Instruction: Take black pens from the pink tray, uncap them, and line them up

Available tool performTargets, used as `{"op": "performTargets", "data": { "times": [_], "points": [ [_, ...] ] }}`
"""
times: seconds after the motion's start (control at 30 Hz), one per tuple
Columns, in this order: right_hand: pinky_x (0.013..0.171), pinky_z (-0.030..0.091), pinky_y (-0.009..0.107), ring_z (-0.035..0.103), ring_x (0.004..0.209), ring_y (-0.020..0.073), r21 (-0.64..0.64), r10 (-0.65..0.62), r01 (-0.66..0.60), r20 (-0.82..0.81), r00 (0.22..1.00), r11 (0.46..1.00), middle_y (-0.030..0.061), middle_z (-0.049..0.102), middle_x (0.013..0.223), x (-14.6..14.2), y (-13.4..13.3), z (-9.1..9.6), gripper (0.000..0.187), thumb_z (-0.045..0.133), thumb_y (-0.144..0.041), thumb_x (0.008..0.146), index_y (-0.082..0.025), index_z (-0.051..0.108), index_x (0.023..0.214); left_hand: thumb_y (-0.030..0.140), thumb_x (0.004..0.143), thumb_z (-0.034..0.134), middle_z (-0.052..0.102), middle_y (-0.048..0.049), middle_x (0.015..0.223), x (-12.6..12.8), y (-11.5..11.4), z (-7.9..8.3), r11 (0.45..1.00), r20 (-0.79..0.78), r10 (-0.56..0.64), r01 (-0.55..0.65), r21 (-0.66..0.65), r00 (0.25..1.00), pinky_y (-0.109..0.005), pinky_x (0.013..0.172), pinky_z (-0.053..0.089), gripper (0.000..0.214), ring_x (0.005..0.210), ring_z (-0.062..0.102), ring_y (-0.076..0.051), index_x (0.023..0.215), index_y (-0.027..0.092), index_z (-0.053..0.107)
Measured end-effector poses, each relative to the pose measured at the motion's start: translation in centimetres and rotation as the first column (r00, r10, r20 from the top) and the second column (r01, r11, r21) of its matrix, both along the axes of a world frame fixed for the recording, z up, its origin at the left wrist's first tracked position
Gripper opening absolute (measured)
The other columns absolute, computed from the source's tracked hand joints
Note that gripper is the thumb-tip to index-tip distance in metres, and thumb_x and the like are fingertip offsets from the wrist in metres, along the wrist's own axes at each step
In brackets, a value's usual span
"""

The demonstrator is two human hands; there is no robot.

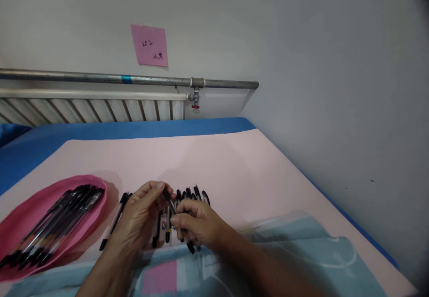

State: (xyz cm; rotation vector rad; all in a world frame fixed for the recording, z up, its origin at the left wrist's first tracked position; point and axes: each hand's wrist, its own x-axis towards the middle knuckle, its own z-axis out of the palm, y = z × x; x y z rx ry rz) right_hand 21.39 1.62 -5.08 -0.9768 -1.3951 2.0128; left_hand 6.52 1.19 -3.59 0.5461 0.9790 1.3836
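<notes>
The head-worn camera looks from above and behind the grip, facing forward and slanting down, near enough that the left bare hand (140, 207) and the right bare hand (197, 221), meeting at a slim black-capped pen (169, 199), sit low and central. Beyond the grip, its wide view crosses a flat pale-pink tabletop (234, 163) to a white ribbed radiator (83, 94) and a plain pale-grey wall (217, 33); on the near side of the grip it catches light-blue patterned cloth (295, 239).
</notes>
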Motion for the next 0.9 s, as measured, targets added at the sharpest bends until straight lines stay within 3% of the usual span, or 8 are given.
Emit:
{"op": "performTargets", "data": {
  "times": [0.23,0.53,0.8,0.9],
  "points": [
    [0.042,0.031,0.017,0.042,0.044,0.0048,0.115,0.009,-0.021,0.108,0.994,0.993,-0.0045,0.054,0.054,0.1,-0.3,-0.8,0.017,0.059,-0.032,0.074,-0.017,0.053,0.07,0.021,0.065,0.071,0.063,0.0008,0.065,-1.0,0.9,-0.5,0.973,0.062,0.23,-0.23,-0.011,0.971,-0.019,0.058,0.051,0.011,0.062,0.061,-0.01,0.066,0.014,0.063],
    [0.046,0.032,0.018,0.045,0.05,0.0071,0.14,0.042,-0.069,0.187,0.982,0.988,-0.0036,0.054,0.056,0.7,-0.2,-0.5,0.019,0.064,-0.036,0.07,-0.018,0.059,0.073,0.012,0.078,0.054,0.06,0.0014,0.063,-3.1,1.6,-0.1,0.917,0.138,0.398,-0.392,-0.07,0.907,-0.018,0.049,0.051,0.013,0.056,0.059,-0.009,0.066,0.013,0.059],
    [0.047,0.032,0.019,0.044,0.05,0.0072,0.176,0.005,-0.041,0.202,0.979,0.984,-0.0035,0.053,0.055,1.8,0.4,0.4,0.018,0.062,-0.036,0.072,-0.017,0.059,0.073,0.011,0.084,0.045,0.057,0.0008,0.059,-4.8,2.0,0.2,0.898,0.187,0.441,-0.428,-0.104,0.878,-0.016,0.046,0.05,0.024,0.051,0.057,-0.007,0.063,0.012,0.057],
    [0.045,0.03,0.018,0.042,0.047,0.0063,0.17,-0.027,-0.008,0.202,0.979,0.985,-0.0036,0.054,0.055,1.8,0.6,0.4,0.017,0.06,-0.034,0.073,-0.017,0.058,0.071,0.009,0.084,0.044,0.058,-0.0011,0.062,-4.2,1.7,0.4,0.937,0.163,0.344,-0.325,-0.128,0.925,-0.016,0.045,0.049,0.025,0.051,0.057,-0.008,0.064,0.011,0.058]
  ]
}}
